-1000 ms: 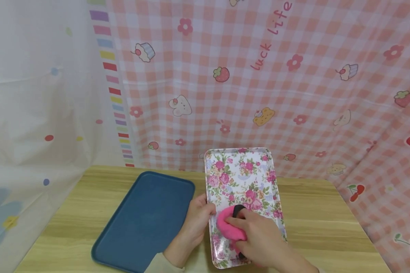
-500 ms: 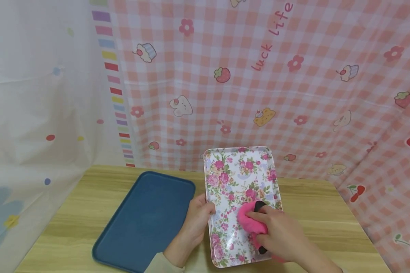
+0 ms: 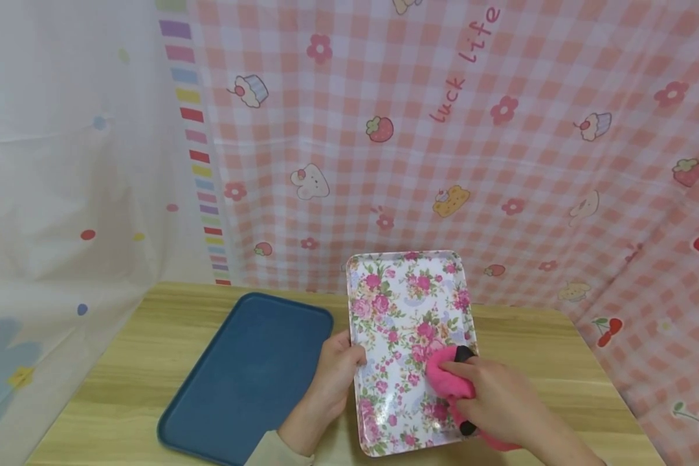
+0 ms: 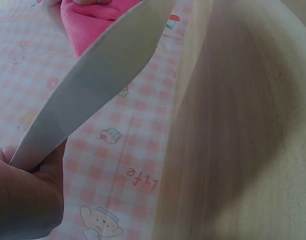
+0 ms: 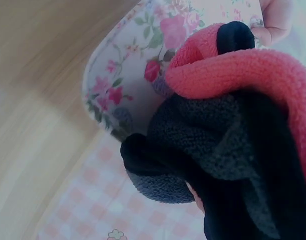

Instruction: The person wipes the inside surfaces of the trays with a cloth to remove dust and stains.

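Curtain [image 3: 349,155] behind tray [image 3: 400,346]: "luck life", apparently.

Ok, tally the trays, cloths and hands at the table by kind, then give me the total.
Trays: 2 (blue tray, floral tray)
Cloths: 1 (pink-and-grey cloth)
Hands: 2 (left hand, right hand)
Total: 5

The floral tray [image 3: 402,346] is white with pink roses, the cloth [image 3: 450,379] pink, grey and black, the second tray [image 3: 253,372] plain blue.
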Tool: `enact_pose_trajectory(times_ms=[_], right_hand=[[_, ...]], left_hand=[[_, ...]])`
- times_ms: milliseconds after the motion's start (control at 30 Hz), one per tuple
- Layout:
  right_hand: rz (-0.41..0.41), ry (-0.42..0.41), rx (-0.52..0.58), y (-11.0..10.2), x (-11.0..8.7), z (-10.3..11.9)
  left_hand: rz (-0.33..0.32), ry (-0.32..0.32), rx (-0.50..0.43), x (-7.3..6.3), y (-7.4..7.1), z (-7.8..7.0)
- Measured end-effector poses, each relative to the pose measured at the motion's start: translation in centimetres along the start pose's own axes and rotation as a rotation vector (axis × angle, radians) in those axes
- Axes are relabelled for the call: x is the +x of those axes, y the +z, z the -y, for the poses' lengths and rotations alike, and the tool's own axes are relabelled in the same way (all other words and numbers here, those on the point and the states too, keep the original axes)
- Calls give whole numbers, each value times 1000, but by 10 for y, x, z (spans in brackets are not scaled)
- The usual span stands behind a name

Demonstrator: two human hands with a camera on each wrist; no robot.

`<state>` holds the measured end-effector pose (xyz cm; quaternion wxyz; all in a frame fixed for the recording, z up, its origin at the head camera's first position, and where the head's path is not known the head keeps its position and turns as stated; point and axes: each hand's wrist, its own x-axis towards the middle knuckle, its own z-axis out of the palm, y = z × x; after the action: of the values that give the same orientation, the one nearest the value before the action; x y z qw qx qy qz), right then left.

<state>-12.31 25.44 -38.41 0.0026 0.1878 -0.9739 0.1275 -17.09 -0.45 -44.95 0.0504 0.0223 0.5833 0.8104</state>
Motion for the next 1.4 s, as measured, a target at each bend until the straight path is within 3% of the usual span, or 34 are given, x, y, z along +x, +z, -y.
enact_pose_trajectory(times_ms=[367,633,800,1033,1400], right_hand=[[55,11,-39,1,-10,-12],[178,-12,35,3,-19,-21],[280,-41,163,4,-24,-23],[293,-137,224,6,-20,-10],[317,-195,120,10,-7,16]], left_hand=[[-6,21,15,0,-2,-2],[-14,19,-2,1,-3,-2],[-20,27,-7,1,-5,-4],[-17,9,-20,2,-5,-6],[-22,13,-14,4,-4,-5]])
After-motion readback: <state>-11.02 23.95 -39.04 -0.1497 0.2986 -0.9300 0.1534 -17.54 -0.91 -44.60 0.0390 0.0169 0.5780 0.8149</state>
